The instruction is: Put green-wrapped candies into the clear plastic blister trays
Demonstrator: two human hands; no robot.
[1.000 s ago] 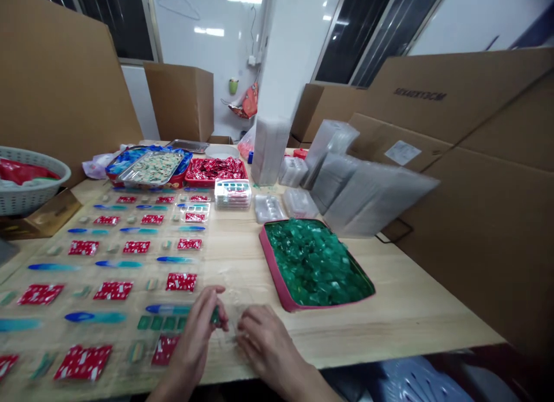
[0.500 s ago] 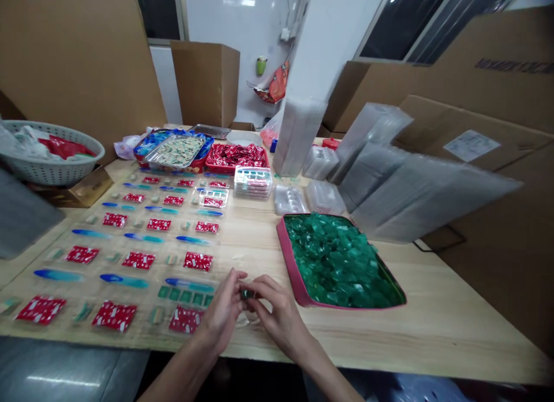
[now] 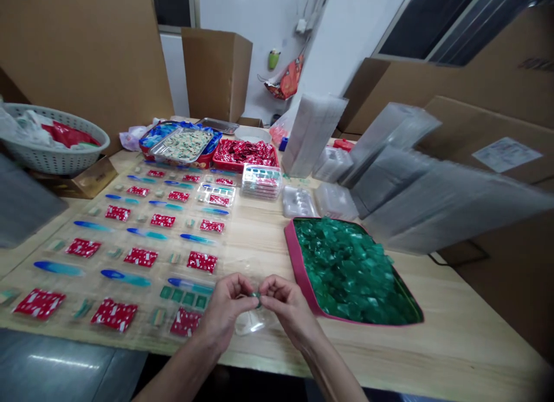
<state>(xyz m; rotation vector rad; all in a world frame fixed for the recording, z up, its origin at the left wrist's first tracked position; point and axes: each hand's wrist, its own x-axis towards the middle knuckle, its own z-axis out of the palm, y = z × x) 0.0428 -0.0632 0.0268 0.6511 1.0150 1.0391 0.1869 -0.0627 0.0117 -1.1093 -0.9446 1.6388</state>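
Pale wood table point(image 3: 467, 350) spans the lower frame. At lower centre, left hand point(image 3: 225, 309) and right hand point(image 3: 288, 309) pinch a green piece point(image 3: 257, 298) between them, fingers partly hiding it; clear plastic point(image 3: 250, 323) lies below, pink-rimmed tray point(image 3: 299, 269) right, filled packs point(image 3: 115, 314) left.

Green piece point(image 3: 257, 300) mostly hidden by fingertips of left hand point(image 3: 220, 309) and right hand point(image 3: 294, 311); maybe squarish. Basket point(image 3: 64, 158) cut off at left edge. Carton label point(image 3: 506, 155) unreadable; carton print point(image 3: 539, 64) blurred, clipped right.

Bare hands point(image 3: 223, 306); bare wrists point(image 3: 309, 341); slender, bare forearms point(image 3: 179, 364)
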